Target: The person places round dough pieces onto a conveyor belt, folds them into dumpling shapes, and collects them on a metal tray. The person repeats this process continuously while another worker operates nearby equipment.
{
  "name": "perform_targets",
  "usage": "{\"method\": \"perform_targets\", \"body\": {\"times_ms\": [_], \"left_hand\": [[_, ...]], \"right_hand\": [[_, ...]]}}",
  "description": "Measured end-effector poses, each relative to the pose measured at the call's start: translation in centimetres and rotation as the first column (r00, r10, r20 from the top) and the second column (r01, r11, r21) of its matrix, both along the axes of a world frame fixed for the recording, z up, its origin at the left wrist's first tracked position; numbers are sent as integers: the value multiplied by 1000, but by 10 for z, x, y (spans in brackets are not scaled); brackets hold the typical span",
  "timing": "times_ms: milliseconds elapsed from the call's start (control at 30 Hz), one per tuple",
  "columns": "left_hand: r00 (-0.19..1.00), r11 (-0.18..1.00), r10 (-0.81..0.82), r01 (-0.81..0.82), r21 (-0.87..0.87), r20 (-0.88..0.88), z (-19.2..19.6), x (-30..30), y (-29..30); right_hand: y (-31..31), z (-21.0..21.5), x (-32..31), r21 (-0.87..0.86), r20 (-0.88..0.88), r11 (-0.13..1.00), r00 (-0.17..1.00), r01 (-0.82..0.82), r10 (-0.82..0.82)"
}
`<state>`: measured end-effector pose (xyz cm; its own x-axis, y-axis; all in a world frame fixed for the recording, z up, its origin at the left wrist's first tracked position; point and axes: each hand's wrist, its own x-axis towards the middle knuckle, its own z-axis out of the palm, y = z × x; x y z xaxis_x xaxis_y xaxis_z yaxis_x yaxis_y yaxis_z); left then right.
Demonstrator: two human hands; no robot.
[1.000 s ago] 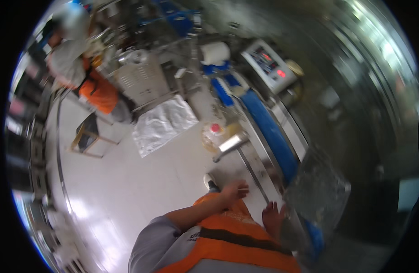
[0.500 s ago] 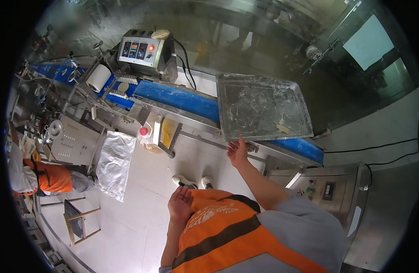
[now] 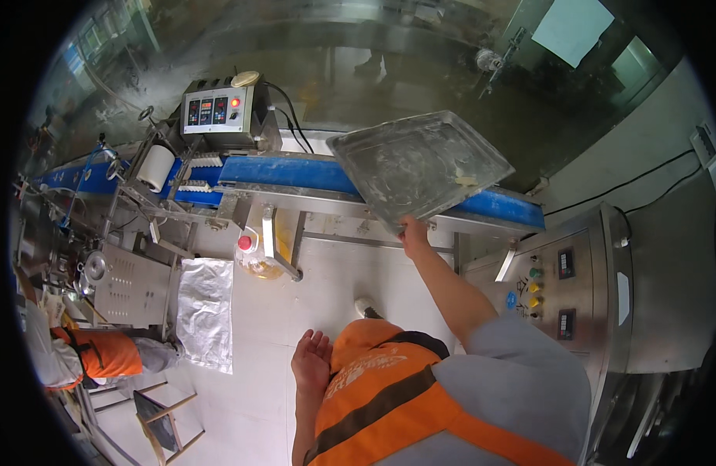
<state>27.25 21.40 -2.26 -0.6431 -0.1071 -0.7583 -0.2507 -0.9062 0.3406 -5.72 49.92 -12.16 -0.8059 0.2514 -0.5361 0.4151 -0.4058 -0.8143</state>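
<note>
My right hand grips the near corner of a large, shallow metal tray, its fingers closed around the rim. Flour-like white smears cover the tray, and a pale scrap of dough lies toward its right side. The tray sits turned at an angle over a blue conveyor belt; whether it rests on the belt or is held just above it, I cannot tell. Beside my orange apron, my left hand hangs with nothing in it, its fingers loosely curved and apart from the palm.
Left along the conveyor stand a control box and a white roller. Below the belt is a red-capped jug. A steel cabinet is at right, a silver sheet and stool at left, near another person.
The tray has rotated, so one corner now points toward me, and shifted slightly left. My right hand has moved with it to that corner. My left hand stays low, still free.
</note>
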Motion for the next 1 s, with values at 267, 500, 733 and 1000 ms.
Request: {"method": "perform_targets", "body": {"times_ms": [267,500,733,1000], "left_hand": [[940,954,-271,234,-189,-205,27,11,-40],[919,963,-260,223,-151,-298,7,20,-45],[961,997,76,-66,43,-264,-8,68,-60],[872,852,472,-489,-185,-128,19,130,-21]], "right_hand": [[-23,29,208,154,-124,949,947,-275,295],[-47,92,287,-16,14,829,829,-559,559],[-80,113,254,58,-55,502,500,-863,864],[-108,112,235,-76,-48,207,211,-975,976]]}}
